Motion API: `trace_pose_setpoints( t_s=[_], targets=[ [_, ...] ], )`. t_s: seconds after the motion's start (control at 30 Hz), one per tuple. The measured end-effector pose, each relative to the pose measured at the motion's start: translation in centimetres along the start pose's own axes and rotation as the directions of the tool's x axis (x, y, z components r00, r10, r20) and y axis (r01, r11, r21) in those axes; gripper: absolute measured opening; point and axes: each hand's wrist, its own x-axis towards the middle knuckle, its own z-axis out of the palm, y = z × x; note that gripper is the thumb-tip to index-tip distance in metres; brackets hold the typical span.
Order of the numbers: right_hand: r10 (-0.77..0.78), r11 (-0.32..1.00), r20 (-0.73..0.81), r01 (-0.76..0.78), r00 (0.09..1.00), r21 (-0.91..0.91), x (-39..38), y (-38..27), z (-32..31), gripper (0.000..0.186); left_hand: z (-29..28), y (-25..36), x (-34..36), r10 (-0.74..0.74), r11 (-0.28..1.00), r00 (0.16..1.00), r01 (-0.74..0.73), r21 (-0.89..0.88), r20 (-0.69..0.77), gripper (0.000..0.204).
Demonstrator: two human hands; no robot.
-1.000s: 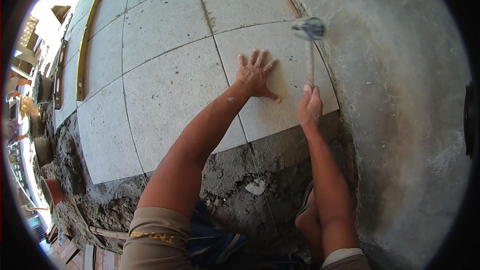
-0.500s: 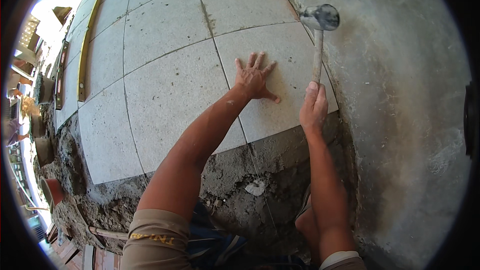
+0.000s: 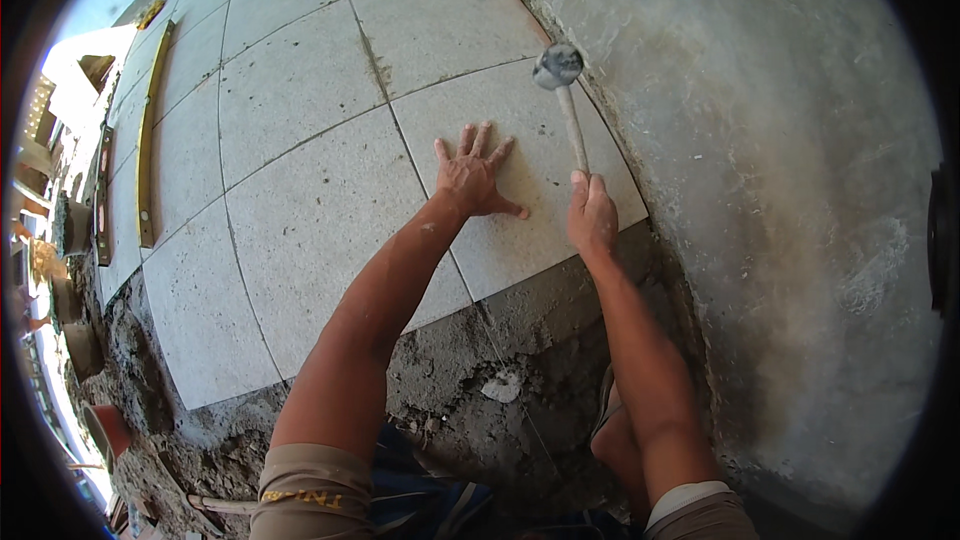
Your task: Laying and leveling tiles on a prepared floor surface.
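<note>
My left hand [image 3: 470,180] lies flat on a pale speckled floor tile [image 3: 560,150], its fingers spread. Wrapped round the wooden handle of a rubber mallet [image 3: 571,120] is my right hand [image 3: 593,215], over the right part of the same tile. The mallet's black-and-white head is near the tile's far right corner, beside the wall; whether it touches the tile I cannot tell. The tile's near edge borders a bed of wet grey mortar [image 3: 560,305].
A grey plastered wall [image 3: 790,180] rises along the right. Two spirit levels, one yellow [image 3: 153,140] and one dark [image 3: 104,195], lie on the tiles at left. Several buckets line the left edge, including a reddish one [image 3: 108,430]. A string [image 3: 535,430] crosses the mortar.
The mallet head has come down and left relative to my right hand, from beside the wall to over the tile. My left hand stays on the tile while the whole view shifts slightly.
</note>
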Motion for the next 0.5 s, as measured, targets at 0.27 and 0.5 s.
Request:
trace_pose_setpoints(
  t_s=[0.27,0.5],
  targets=[
    [0.055,0.998,0.017,-0.055,0.998,0.017,-0.2,1.1,1.3,0.042,0.2,0.2,0.4,0.003,1.0,1.0,-0.004,-0.001,-0.007,0.137],
    [-0.002,0.996,-0.033,0.005,0.999,0.087,1.0,-1.2,1.4,0.043,-0.1,0.4,0.4,0.005,1.0,1.0,-0.005,-0.013,-0.022,0.137]
  ],
)
